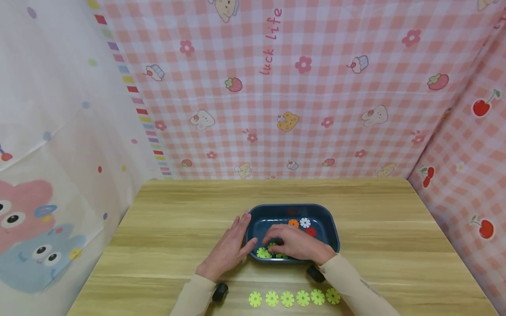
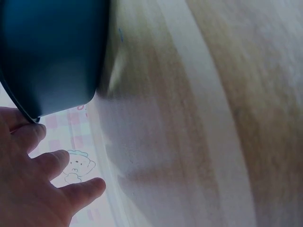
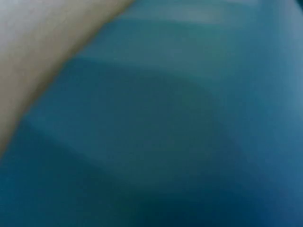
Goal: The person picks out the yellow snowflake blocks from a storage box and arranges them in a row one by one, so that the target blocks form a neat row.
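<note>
A dark blue rectangular tray [image 1: 258, 226] stands mid-table. Inside its near left part lie several yellow-green notched plastic discs [image 1: 262, 253], partly covered by my right hand [image 1: 294, 242]. That hand reaches down over them with bent fingers; I cannot tell whether it pinches a disc. Against the tray's left side rests my left hand [image 1: 231, 248], fingers extended and thumb at the near left rim. In the left wrist view, fingers of the left hand [image 2: 28, 175] are spread beside the tray wall [image 2: 57, 52]. Blurred blue tray surface [image 3: 165, 118] fills most of the right wrist view.
An orange disc [image 1: 293, 223], a white disc [image 1: 305, 223] and a red disc [image 1: 311, 231] lie farther right in the tray. Several yellow-green discs [image 1: 287, 299] form a row along the wooden table [image 1: 178, 219] in front. Patterned cloth [image 1: 328, 101] hangs behind and at both sides.
</note>
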The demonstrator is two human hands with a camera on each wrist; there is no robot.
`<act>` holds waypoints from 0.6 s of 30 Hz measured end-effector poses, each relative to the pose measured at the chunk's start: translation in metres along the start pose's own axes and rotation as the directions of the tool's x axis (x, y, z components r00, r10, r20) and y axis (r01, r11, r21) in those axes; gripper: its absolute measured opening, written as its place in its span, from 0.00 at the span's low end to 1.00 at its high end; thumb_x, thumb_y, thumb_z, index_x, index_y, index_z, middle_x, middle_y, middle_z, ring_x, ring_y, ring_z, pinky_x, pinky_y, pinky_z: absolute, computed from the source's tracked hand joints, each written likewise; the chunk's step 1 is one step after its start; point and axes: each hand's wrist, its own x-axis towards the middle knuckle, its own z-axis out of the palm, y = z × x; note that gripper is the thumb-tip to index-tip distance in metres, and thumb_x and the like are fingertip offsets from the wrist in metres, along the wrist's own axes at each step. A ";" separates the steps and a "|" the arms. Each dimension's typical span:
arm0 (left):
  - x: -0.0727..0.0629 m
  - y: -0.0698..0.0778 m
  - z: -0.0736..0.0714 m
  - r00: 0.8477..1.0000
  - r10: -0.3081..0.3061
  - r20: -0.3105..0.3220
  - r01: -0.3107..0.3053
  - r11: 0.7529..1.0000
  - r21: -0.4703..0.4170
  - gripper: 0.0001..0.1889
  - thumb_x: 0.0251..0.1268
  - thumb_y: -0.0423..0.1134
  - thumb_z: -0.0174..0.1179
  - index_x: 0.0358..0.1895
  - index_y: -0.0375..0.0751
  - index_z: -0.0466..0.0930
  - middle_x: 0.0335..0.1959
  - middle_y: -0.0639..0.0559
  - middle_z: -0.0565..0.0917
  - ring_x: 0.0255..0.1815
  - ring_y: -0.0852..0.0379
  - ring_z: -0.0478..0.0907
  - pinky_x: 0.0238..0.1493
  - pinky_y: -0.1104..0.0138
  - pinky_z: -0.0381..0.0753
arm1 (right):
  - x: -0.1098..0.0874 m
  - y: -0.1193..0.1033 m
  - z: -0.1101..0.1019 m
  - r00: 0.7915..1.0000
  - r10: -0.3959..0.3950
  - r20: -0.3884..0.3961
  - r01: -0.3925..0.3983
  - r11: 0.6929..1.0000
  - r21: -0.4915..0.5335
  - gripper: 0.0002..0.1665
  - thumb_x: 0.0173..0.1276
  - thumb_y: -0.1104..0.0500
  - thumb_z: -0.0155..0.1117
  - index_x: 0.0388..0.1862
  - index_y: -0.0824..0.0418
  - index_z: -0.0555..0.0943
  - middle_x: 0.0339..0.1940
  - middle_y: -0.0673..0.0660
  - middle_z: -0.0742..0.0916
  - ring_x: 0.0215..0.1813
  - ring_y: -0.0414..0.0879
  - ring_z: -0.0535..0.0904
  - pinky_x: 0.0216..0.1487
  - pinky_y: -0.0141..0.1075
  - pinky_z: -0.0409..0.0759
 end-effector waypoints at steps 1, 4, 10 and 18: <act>0.000 0.000 0.000 1.000 0.005 -0.002 -0.005 1.000 -0.001 0.38 0.82 0.54 0.52 0.84 0.39 0.51 0.85 0.44 0.52 0.83 0.38 0.50 0.77 0.40 0.60 | 0.001 0.001 0.001 1.000 -0.001 0.006 0.002 1.000 -0.001 0.11 0.72 0.59 0.71 0.52 0.55 0.88 0.50 0.44 0.86 0.54 0.39 0.82 0.60 0.38 0.82; 0.000 0.000 0.000 1.000 0.015 -0.003 -0.015 1.000 -0.005 0.38 0.82 0.53 0.52 0.84 0.38 0.51 0.85 0.43 0.53 0.83 0.37 0.51 0.77 0.40 0.60 | 0.004 0.004 0.002 0.999 0.003 0.032 -0.003 1.000 0.012 0.13 0.71 0.59 0.72 0.54 0.54 0.88 0.52 0.43 0.86 0.56 0.39 0.81 0.61 0.38 0.81; -0.001 0.000 0.001 1.000 0.009 0.006 -0.009 1.000 -0.015 0.38 0.82 0.54 0.51 0.84 0.39 0.50 0.85 0.44 0.51 0.83 0.38 0.50 0.77 0.40 0.60 | 0.007 0.010 0.006 0.997 0.013 0.080 -0.014 1.000 0.017 0.18 0.69 0.59 0.75 0.58 0.54 0.86 0.56 0.45 0.86 0.61 0.42 0.80 0.66 0.41 0.79; 0.000 0.000 -0.002 1.000 0.011 0.009 -0.011 1.000 -0.011 0.38 0.83 0.54 0.50 0.84 0.38 0.49 0.85 0.44 0.51 0.83 0.38 0.49 0.77 0.40 0.59 | 0.013 0.014 0.009 0.992 0.000 0.123 0.005 0.999 -0.041 0.22 0.68 0.57 0.75 0.60 0.55 0.86 0.58 0.46 0.86 0.64 0.43 0.78 0.71 0.44 0.74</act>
